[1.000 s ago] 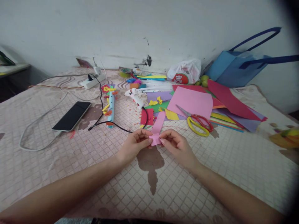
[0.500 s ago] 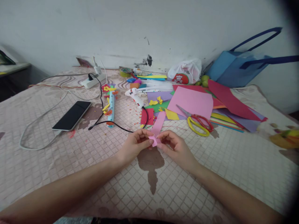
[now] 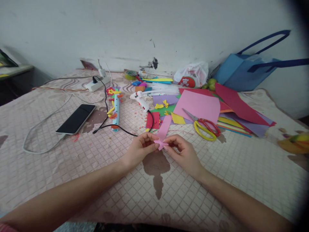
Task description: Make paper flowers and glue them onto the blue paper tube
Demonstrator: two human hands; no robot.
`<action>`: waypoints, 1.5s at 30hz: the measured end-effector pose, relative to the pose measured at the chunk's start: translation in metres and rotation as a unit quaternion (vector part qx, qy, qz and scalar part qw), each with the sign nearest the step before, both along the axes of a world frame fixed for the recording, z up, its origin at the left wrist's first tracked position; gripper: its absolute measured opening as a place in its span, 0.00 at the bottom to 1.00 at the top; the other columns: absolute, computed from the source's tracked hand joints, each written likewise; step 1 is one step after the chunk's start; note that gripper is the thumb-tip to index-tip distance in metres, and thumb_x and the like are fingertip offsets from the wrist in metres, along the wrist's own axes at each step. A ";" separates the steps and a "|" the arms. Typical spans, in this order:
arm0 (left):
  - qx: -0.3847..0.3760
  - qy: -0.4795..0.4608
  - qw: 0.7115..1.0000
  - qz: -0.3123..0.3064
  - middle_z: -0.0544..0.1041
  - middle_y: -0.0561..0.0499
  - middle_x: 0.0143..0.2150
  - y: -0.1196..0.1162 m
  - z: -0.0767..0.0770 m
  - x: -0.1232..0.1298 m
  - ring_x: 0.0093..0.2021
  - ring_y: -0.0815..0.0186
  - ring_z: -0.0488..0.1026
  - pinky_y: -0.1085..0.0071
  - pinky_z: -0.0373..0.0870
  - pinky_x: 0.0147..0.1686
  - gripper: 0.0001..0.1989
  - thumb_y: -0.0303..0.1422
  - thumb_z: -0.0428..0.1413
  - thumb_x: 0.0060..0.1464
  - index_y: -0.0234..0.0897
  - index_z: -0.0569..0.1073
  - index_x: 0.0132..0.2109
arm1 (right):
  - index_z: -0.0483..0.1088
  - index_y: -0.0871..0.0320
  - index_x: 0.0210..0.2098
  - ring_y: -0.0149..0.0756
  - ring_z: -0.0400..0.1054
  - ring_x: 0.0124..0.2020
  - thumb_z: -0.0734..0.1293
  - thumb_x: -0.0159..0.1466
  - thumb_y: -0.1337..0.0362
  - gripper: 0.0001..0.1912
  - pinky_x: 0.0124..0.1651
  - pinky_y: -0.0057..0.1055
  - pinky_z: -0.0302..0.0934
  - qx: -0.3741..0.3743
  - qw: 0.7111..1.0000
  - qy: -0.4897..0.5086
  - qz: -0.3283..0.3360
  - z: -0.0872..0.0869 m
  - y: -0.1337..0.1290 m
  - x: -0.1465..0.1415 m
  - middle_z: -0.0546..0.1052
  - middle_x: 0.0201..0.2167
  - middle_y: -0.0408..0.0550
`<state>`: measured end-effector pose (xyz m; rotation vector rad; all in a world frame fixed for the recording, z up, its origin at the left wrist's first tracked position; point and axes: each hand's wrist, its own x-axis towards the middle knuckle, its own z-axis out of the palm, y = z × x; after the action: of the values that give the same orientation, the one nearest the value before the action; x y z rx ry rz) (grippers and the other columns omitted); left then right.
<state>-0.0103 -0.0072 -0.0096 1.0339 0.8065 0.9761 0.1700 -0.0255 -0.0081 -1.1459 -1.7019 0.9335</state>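
Item one: a small pink paper piece, folded or cut to points, held between two hands roughly midway between the surface's near and far edges. We cannot tell whether it touches the cloth.

Left hand: fingers pinching the piece at its left side. Right hand: fingers pinching its right side. Risk, by our judgement: uneven pull from the two pinches could tear the paper or skew a crease; fingertips cover much of it, so a misaligned edge might pass unseen.

Pink strip: just beyond, running toward the far edge; whether it joins the piece we cannot tell. If joined, turning the piece would drag the strip.

Black cable: looped just beyond the left hand, leading to a white glue gun. A wrist catching the loop could tug the gun toward the decorated light-blue strip on its left. Heat not verifiable; we would treat the nozzle as hot.

Scissors, red and yellow handles: beyond the right hand, blade tips over a large pink sheet. A careless reach could knock them or crease the sheet.

Phone: toward the left edge, corded; a snagged cord could shift it.
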 end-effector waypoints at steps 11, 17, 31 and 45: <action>0.005 0.004 1.000 -0.011 0.74 0.52 0.30 -0.001 0.001 0.002 0.30 0.72 0.70 0.75 0.65 0.33 0.11 0.34 0.62 0.47 0.33 0.71 0.36 | 0.69 0.54 0.36 0.32 0.69 0.35 0.65 0.61 0.66 0.03 0.39 0.29 0.64 0.019 1.000 -0.004 -0.009 0.001 0.000 -0.002 0.74 0.32 0.43; 0.005 0.006 1.000 0.003 0.72 0.53 0.28 0.001 0.000 0.002 0.28 0.73 0.68 0.76 0.64 0.31 0.10 0.35 0.61 0.49 0.33 0.71 0.36 | 0.69 0.55 0.36 0.31 0.68 0.34 0.65 0.61 0.66 0.03 0.39 0.29 0.63 0.040 0.999 -0.018 -0.005 0.002 0.000 -0.002 0.74 0.33 0.43; -0.001 0.021 1.000 -0.007 0.74 0.52 0.31 0.001 0.000 0.002 0.29 0.72 0.70 0.74 0.65 0.32 0.13 0.36 0.60 0.50 0.33 0.70 0.40 | 0.69 0.54 0.34 0.33 0.67 0.32 0.63 0.62 0.66 0.02 0.36 0.32 0.62 0.073 0.996 -0.053 0.000 0.003 0.001 -0.002 0.72 0.31 0.44; -0.013 0.016 1.000 0.004 0.72 0.54 0.28 0.001 0.002 0.002 0.28 0.73 0.68 0.76 0.62 0.30 0.12 0.35 0.62 0.47 0.33 0.71 0.36 | 0.67 0.54 0.37 0.34 0.69 0.34 0.65 0.61 0.65 0.04 0.39 0.32 0.64 0.031 0.999 -0.033 0.002 -0.002 0.002 -0.001 0.74 0.33 0.44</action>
<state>-0.0080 -0.0065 -0.0080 1.0275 0.8484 0.9560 0.1688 -0.0234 -0.0096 -1.1429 -1.7745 0.8485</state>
